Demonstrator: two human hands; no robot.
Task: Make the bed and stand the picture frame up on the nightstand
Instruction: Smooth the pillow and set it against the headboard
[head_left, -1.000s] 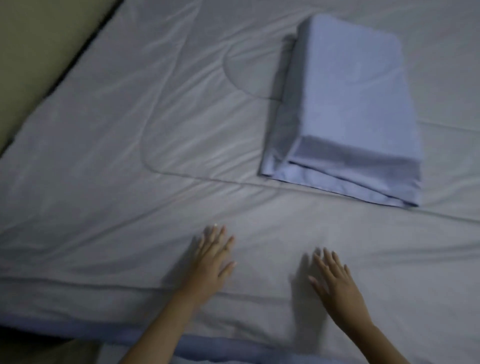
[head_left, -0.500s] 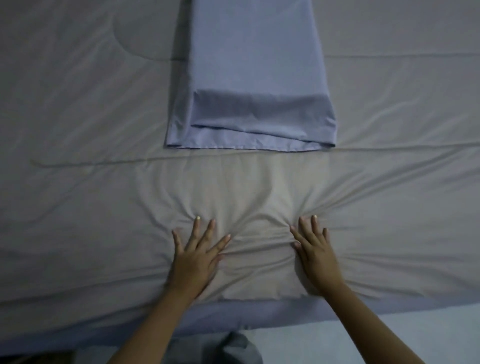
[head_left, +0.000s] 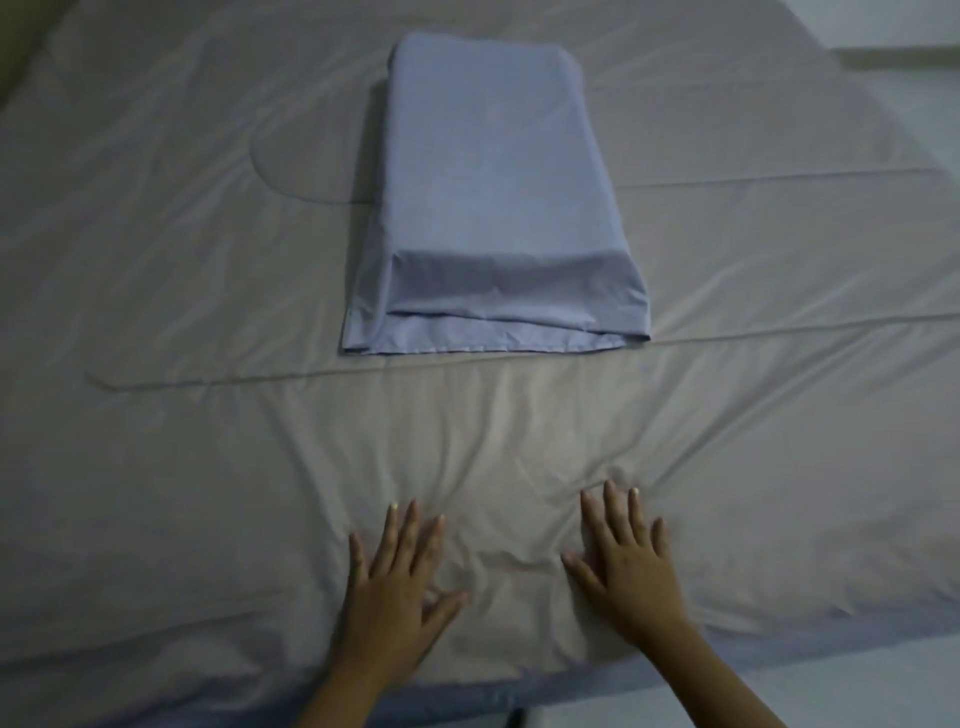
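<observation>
A grey quilted cover (head_left: 208, 415) lies spread over the bed and fills most of the view. On it, in the upper middle, rests a pale blue pillow (head_left: 493, 197) with its open case end toward me. My left hand (head_left: 395, 587) and my right hand (head_left: 628, 561) lie flat on the cover near its front edge, palms down, fingers spread, holding nothing. Small wrinkles gather in the cloth between and around them. A blue sheet edge (head_left: 675, 670) shows under the cover's front hem. Neither picture frame nor nightstand is in view.
A pale floor (head_left: 919, 93) shows past the bed's far right corner. A dark strip of wall or headboard (head_left: 21, 47) sits at the upper left. Light floor (head_left: 831, 691) also appears at the bottom right below the bed edge.
My view has pulled back and the pillow now shows whole. Both hands stay flat on the cover, now a little nearer its front edge, and the bunched wrinkles between them have eased.
</observation>
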